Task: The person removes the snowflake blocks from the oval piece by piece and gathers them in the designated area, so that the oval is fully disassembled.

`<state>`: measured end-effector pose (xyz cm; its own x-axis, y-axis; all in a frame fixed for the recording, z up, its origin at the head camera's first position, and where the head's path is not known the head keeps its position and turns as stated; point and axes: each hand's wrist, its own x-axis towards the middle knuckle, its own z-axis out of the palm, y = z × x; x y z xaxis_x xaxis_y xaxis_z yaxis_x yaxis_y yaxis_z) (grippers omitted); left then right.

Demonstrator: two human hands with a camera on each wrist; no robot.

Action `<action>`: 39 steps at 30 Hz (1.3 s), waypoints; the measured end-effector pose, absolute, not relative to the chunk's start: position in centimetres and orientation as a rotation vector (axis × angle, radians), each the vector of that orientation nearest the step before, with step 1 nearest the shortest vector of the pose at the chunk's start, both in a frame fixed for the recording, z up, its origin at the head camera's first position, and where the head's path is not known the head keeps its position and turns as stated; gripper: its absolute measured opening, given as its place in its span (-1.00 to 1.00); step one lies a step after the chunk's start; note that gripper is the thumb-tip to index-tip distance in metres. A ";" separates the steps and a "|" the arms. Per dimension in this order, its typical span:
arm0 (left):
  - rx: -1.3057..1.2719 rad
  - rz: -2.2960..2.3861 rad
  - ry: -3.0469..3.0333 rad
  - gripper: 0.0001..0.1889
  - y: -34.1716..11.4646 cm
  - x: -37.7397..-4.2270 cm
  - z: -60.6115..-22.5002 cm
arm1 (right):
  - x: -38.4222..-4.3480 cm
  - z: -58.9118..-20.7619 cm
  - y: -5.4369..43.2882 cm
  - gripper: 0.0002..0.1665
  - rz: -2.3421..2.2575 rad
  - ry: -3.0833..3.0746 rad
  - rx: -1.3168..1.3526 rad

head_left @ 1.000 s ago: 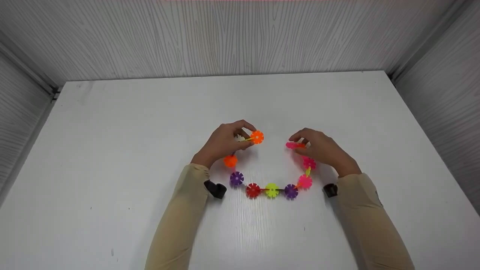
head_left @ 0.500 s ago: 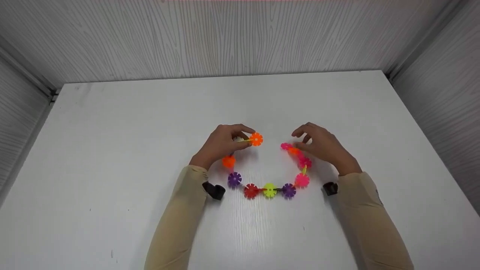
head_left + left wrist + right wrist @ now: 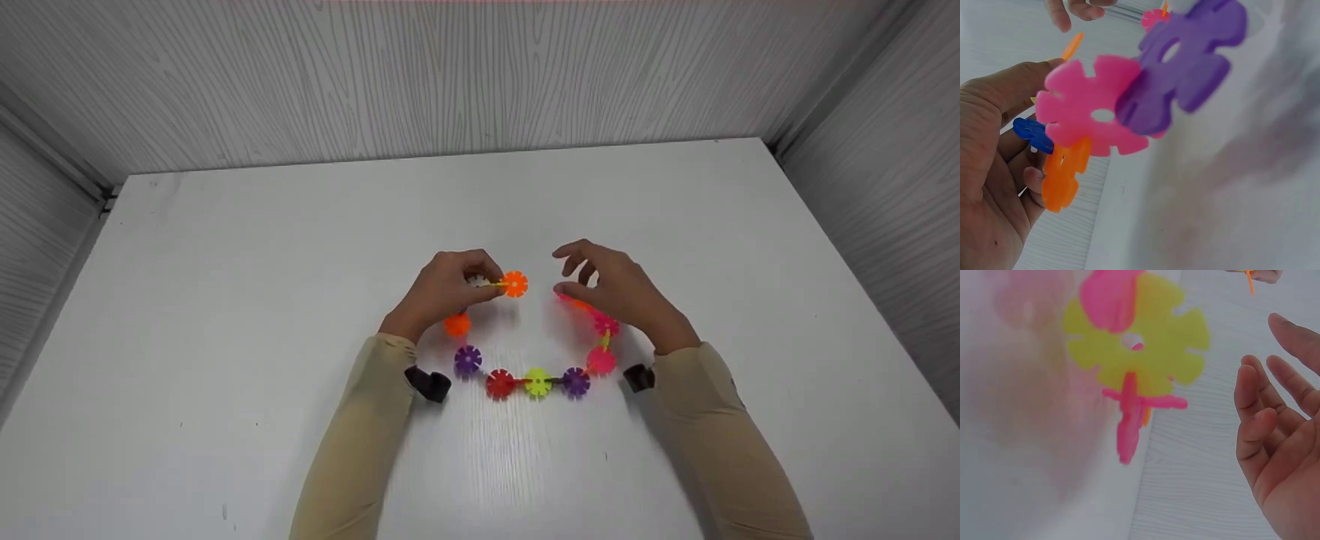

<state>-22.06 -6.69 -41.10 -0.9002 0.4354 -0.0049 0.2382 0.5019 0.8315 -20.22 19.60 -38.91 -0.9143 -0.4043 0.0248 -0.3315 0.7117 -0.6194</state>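
A chain of notched, flower-shaped interlocking plastic discs [image 3: 538,382] curves in a U between both hands, in orange, purple, red, yellow and pink. With thumb and fingers, my left hand [image 3: 448,291] pinches its left end by a yellow disc seen edge-on, and an orange disc [image 3: 514,284] sticks out past the fingertips. In the left wrist view, pink [image 3: 1072,107], purple [image 3: 1185,56] and blue [image 3: 1033,134] discs hang beside the palm. My right hand [image 3: 611,281] has its fingers spread over the chain's right end, the thumb overlapping a pink disc [image 3: 562,295]. The right wrist view shows nothing in its grasp.
The white table [image 3: 262,337] reaches back to a pale wood-grain panel [image 3: 450,75], with similar panels on the left and right. A black wrist camera mount [image 3: 429,384] sits at the left cuff, another [image 3: 640,378] at the right cuff.
My right hand has let go of the chain's pink end, spread its fingers and moved left. That end has shifted left too. My left hand keeps its pinch, slightly lower in view.
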 end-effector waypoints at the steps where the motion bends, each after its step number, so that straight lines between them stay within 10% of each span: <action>1: 0.579 1.351 2.533 -0.90 -6.7 -22.1 -41.1 | -20.2 -38.9 19.3 -0.43 -0.984 2.796 -0.617; 39: 0.645 1.345 2.533 -0.88 -6.0 -22.2 -41.0 | -20.1 -39.2 15.3 -0.52 -0.681 2.864 -0.792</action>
